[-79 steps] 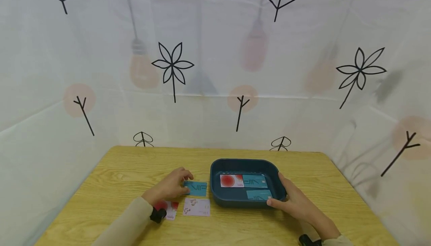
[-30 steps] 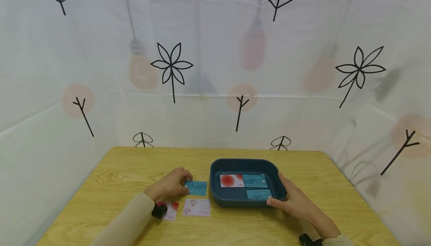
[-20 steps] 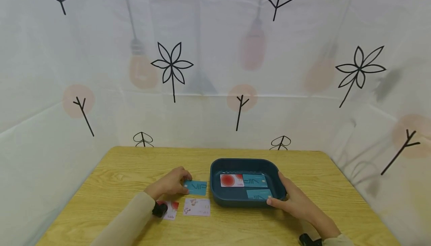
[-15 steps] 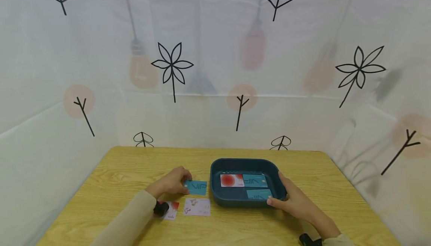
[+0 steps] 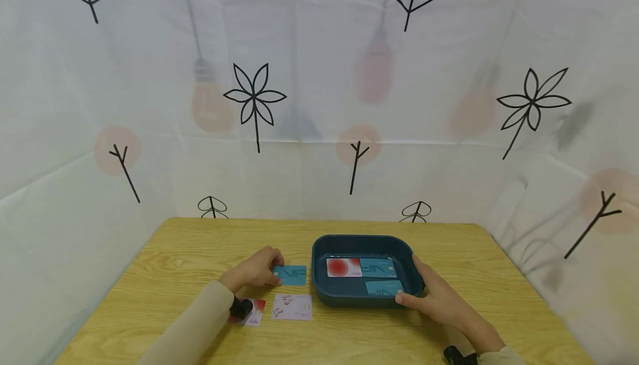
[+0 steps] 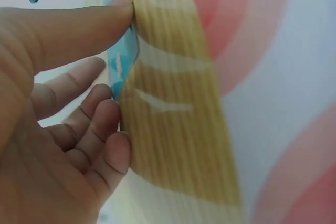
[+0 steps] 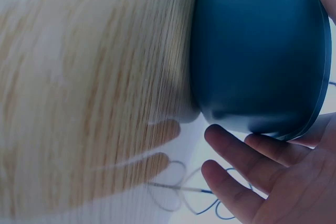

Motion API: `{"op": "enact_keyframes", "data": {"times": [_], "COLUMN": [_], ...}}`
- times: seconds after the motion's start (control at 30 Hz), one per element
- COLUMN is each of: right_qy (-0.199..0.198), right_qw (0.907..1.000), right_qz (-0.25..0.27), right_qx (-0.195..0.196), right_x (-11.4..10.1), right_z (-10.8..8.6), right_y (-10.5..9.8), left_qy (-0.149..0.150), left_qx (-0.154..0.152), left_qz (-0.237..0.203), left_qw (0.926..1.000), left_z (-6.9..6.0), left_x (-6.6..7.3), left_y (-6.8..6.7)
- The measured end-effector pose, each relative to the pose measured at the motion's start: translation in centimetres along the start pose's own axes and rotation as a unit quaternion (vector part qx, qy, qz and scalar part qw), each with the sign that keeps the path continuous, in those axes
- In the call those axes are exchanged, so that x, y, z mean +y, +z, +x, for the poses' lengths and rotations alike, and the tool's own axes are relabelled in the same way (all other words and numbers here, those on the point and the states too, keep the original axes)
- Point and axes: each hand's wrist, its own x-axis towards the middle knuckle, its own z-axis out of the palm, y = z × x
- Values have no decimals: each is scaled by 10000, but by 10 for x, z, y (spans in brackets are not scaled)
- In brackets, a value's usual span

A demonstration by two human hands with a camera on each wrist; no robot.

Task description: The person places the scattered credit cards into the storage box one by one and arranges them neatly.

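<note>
My left hand (image 5: 254, 270) pinches the left end of a teal VIP card (image 5: 294, 275) between thumb and fingers, left of a dark teal tray (image 5: 349, 302). In the left wrist view, the thumb lies on one edge of the card (image 6: 126, 45) and fingertips meet the opposite edge. My right hand (image 5: 439, 301) holds the tray's right end, thumb at the front rim and fingers along the outer wall. Inside the tray lie a red-and-white card (image 5: 343, 268) and two teal VIP cards, one at the back (image 5: 378, 268) and one at the front (image 5: 383, 288).
A pale pink flowered card (image 5: 292, 307) lies on the wooden table (image 5: 359, 343) in front of the held card. Another red-and-white card (image 5: 257, 312) is partly covered by the left wrist's black camera (image 5: 242, 308). A patterned white cloth (image 5: 319, 182) hangs behind the table.
The pinched teal card has shifted slightly away from the person and its near edge sits higher in the head view. The right hand and the tray have stayed in place.
</note>
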Motion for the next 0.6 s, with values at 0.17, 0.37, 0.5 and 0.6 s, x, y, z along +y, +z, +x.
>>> {"op": "enact_keyframes", "data": {"times": [0.17, 0.37, 0.5, 0.6], "right_qy": [16, 18, 38, 20], "right_qw": [10000, 10000, 10000, 10000], "right_qz": [26, 39, 67, 62], "right_qx": [-13, -28, -48, -20], "right_x": [0, -1, -2, -1], "right_z": [0, 0, -1, -1], "right_y": [0, 0, -1, -1], "left_qy": [-234, -380, -290, -227], "left_qx": [-144, -241, -255, -207], "left_qz": [4, -13, -35, -85], "left_qw": [9996, 9990, 9992, 9995], "left_z": [2, 7, 8, 8], "left_x": [3, 8, 7, 6], "left_y": [-3, -5, -4, -4]}}
